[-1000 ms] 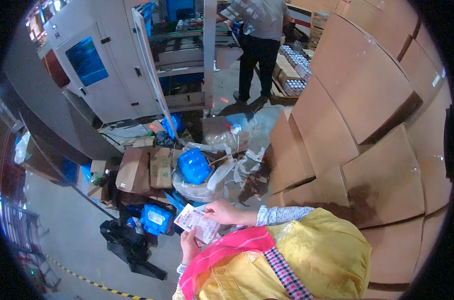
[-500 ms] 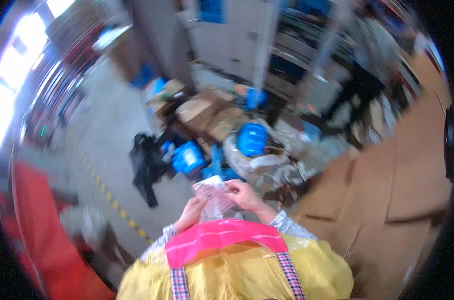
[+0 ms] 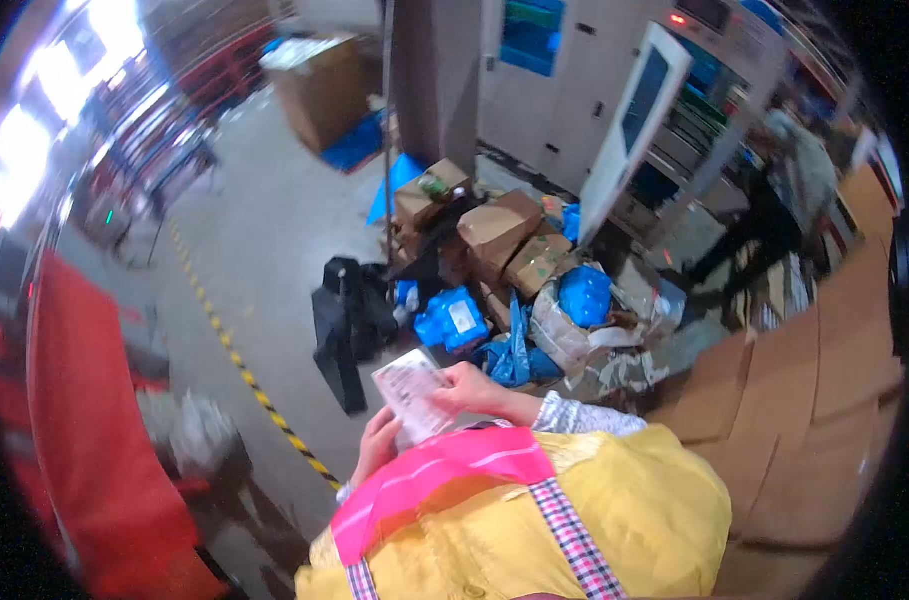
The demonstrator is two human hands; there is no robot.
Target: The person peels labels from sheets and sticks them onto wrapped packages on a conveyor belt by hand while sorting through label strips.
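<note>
In front of my chest is a thin, pinkish-white printed sheet (image 3: 409,390), tilted away from me; whether it is paper or a plastic packet I cannot tell. My right hand (image 3: 471,390) pinches its right side, with the thumb and fingers closed on the edge. At the lower left edge, my left hand (image 3: 376,440) is closed on the same sheet, partly hidden by the pink apron top (image 3: 444,465). The print is too small to read.
On the floor ahead lie cardboard boxes (image 3: 499,230), blue plastic bundles (image 3: 452,318) and a black cloth-like heap (image 3: 346,320). Cardboard sheets (image 3: 764,430) are at right, a red surface (image 3: 104,430) at left. A yellow-black floor line (image 3: 236,360) runs by. Another person (image 3: 789,200) stands upper right.
My view has swung left, so the floor pile and the person appear farther right. The sheet now faces up more plainly, still held in both hands.
</note>
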